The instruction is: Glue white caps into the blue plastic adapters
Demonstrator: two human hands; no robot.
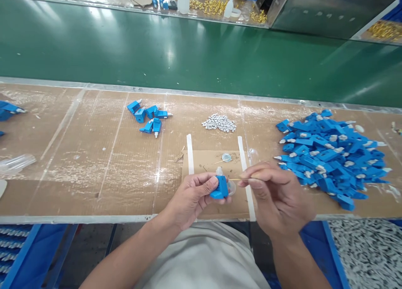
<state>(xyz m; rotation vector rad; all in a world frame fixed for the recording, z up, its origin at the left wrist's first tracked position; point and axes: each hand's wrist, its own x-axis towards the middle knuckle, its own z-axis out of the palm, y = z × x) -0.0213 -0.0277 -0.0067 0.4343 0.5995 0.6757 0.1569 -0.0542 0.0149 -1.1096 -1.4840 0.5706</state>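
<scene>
My left hand (197,194) grips a blue plastic part with a whitish tip (221,187), the tip pointing away from me. In a pinch, my right hand (276,192) holds a thin wooden stick (235,179), its far end close to the side of the blue part; whether it touches I cannot tell. A small clear round dish (231,188) shows partly behind the blue part. Just beyond my hands lies a small round lid-like piece (226,157) with another thin stick at it. Farther back rests a pile of small grey-white pellets (219,123).
A large heap of blue parts (333,155) lies to the right, a smaller group (149,116) to the left. Two white tape strips (190,154) border a cardboard patch. Beyond the table runs a green belt (125,50); past it stand bottles (184,0), brass pieces (213,6) and another person's hand.
</scene>
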